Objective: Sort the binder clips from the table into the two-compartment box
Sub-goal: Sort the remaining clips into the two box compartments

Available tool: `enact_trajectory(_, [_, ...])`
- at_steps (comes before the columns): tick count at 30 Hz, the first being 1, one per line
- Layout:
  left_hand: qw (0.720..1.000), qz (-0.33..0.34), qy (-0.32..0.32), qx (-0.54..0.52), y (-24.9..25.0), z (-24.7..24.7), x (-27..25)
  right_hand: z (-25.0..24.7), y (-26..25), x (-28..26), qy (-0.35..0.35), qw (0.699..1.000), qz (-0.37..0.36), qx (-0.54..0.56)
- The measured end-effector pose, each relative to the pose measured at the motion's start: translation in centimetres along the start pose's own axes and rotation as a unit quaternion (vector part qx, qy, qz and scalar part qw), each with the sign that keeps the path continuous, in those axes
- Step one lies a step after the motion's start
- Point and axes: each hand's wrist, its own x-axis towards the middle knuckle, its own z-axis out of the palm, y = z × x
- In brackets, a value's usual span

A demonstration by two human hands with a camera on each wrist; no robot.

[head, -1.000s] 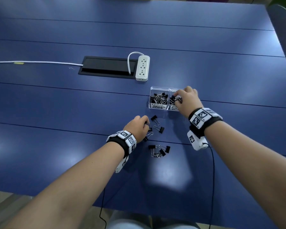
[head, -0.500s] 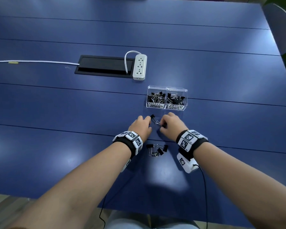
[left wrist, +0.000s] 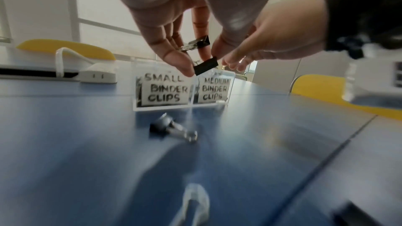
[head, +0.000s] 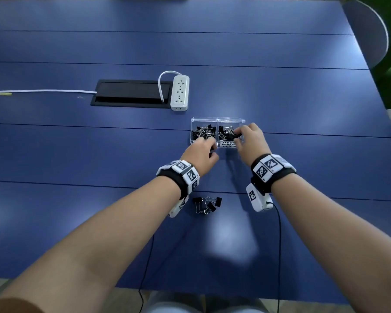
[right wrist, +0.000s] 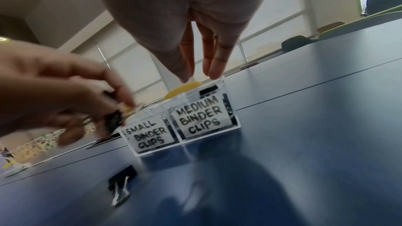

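The clear two-compartment box [head: 217, 119] stands mid-table, labelled small on the left and medium on the right [right wrist: 199, 119]; both halves hold black binder clips. My left hand [head: 207, 147] hovers at the small side's front and pinches a small black clip [left wrist: 199, 43]. My right hand [head: 240, 137] is over the medium compartment with its fingers [right wrist: 214, 68] straight; a black clip [right wrist: 209, 90] lies just under them inside the box. One clip [left wrist: 166, 125] lies on the table before the box. A small pile of clips [head: 207, 204] sits near my left wrist.
A white power strip [head: 179, 92] and a black cable hatch [head: 131, 93] lie behind the box to the left, with a white cord [head: 41, 91] running left. Grey chair [head: 368, 30] at the far right corner. Wrist-camera cables hang over the near table edge.
Both hands moved forward from the loose clips up to the box. The left carried a clip along; the loose clips that lay between the hands are gone from that spot.
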Motion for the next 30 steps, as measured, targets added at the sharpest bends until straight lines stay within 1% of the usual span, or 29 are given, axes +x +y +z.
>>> enact_trajectory(2, [1.000,0.022,0.005,0.008,1.1,-0.3,1.9,0.4,0.3,-1.6,0.012,1.000,-0.012,0.008])
enact_trajectory(4, [0.999,0.039,0.000,0.022,2.1,-0.4,3.8,0.9,0.6,-3.5,0.004,1.000,-0.016,0.016])
enact_trajectory(5, [0.998,0.046,-0.006,0.032,2.4,-0.3,4.7,1.3,0.8,-4.5,-0.014,1.000,-0.019,0.018])
enact_trajectory(7, [0.997,0.059,-0.026,0.052,3.0,0.0,6.3,2.1,0.8,-6.7,-0.084,0.996,-0.033,0.011])
enact_trajectory(9, [0.994,0.070,-0.039,0.071,3.4,0.6,7.4,3.1,0.6,-8.9,-0.167,0.984,-0.056,0.004])
enact_trajectory(11, [0.992,0.078,-0.042,0.090,3.5,1.3,8.0,4.1,0.7,-10.5,-0.221,0.972,-0.084,0.000])
enact_trajectory(14, [0.987,0.092,-0.061,0.120,2.8,2.3,8.3,4.9,1.2,-11.7,-0.253,0.961,-0.110,-0.018])
enact_trajectory(17, [0.980,0.114,-0.083,0.140,1.8,2.6,8.3,5.1,1.4,-12.2,-0.263,0.958,-0.109,-0.046])
enact_trajectory(19, [0.984,0.137,-0.063,0.093,1.8,2.2,7.7,5.1,1.4,-12.1,-0.259,0.958,-0.109,-0.059])
enact_trajectory(22, [0.987,0.157,0.010,0.025,2.2,1.4,5.5,4.9,1.7,-11.6,-0.239,0.964,-0.103,-0.054])
enact_trajectory(23, [0.987,0.159,0.020,0.015,2.1,1.2,4.4,4.8,1.8,-11.5,-0.224,0.969,-0.091,-0.047])
enact_trajectory(24, [0.987,0.161,0.016,0.008,1.8,1.1,3.2,4.6,1.9,-11.3,-0.205,0.975,-0.074,-0.038])
enact_trajectory(26, [0.989,0.145,-0.038,0.009,0.7,0.8,0.4,4.2,2.0,-11.1,-0.173,0.984,-0.051,-0.007])
enact_trajectory(27, [0.989,0.125,-0.076,0.023,0.0,0.7,-1.1,4.0,1.8,-11.0,-0.174,0.984,-0.046,0.009])
enact_trajectory(28, [0.988,0.103,-0.109,0.044,-0.8,0.6,-2.6,3.9,1.5,-11.1,-0.187,0.981,-0.046,0.018])
enact_trajectory(30, [0.984,0.071,-0.148,0.065,-2.4,0.6,-5.3,4.1,0.8,-11.5,-0.222,0.973,-0.067,0.012])
